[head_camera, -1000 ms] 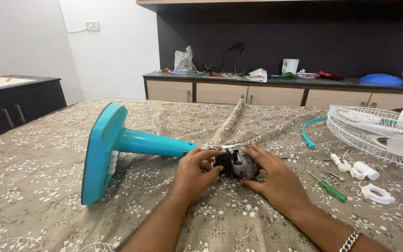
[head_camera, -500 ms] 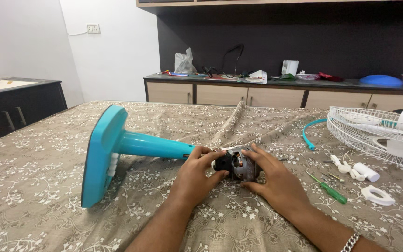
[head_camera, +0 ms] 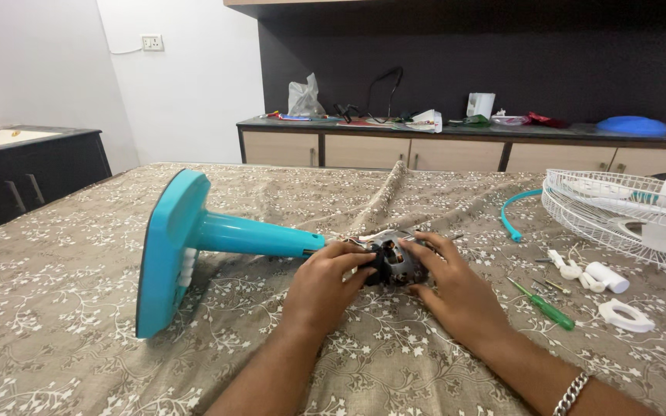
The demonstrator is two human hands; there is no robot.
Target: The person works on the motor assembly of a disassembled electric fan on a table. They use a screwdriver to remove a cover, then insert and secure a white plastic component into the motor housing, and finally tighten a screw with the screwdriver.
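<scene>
A turquoise fan stand (head_camera: pixel 194 239) lies on its side on the patterned cloth, base at the left, pole pointing right. At the pole's end sits a small dark motor (head_camera: pixel 393 262) with bare metal and wires showing. My left hand (head_camera: pixel 324 286) grips the motor from the left, fingers curled over it. My right hand (head_camera: pixel 456 289) cups it from the right, fingertips on its top. A chain bracelet is on my right wrist.
A green-handled screwdriver (head_camera: pixel 543 304), white plastic parts (head_camera: pixel 591 276) and a white ring (head_camera: pixel 626 316) lie to the right. A white wire fan guard (head_camera: pixel 618 204) and a turquoise rim strip (head_camera: pixel 509 216) sit further back. A cluttered counter (head_camera: pixel 464 142) runs along the far wall.
Both hands stay on the motor; the fingers have shifted slightly around it. The stand has not moved.
</scene>
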